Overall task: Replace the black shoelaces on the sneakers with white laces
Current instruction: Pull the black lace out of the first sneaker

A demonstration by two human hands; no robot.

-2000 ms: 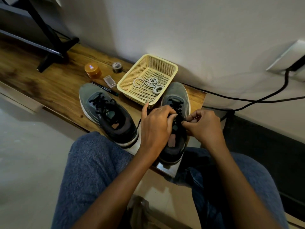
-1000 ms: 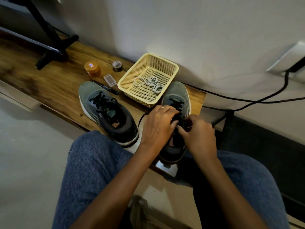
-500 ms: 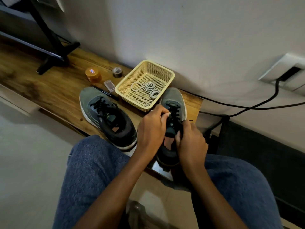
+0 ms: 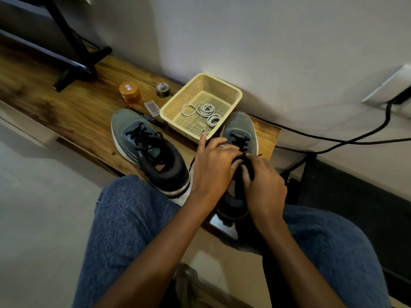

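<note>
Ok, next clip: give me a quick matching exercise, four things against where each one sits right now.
Things:
1. white laces
2. orange jar
3. left sneaker
4. right sneaker

Places:
A. under both hands
B. inside the yellow basket
C. untouched, left of the basket
D. near the tape roll, by the wall

Pairs: 1-B, 2-D, 3-C, 4-A

The person wears blue denim trousers (image 4: 133, 218) of a mottled, heathered weave, visible over both thighs and knees at the 6 o'clock edge of the view. Both forearms are bare; no sleeves reach them. The left hand (image 4: 213, 167) carries one thin, pale metal ring (image 4: 223, 147) on a finger, toward 12 o'clock from the knuckles. The right hand (image 4: 264, 183) carries no jewellery.
</note>
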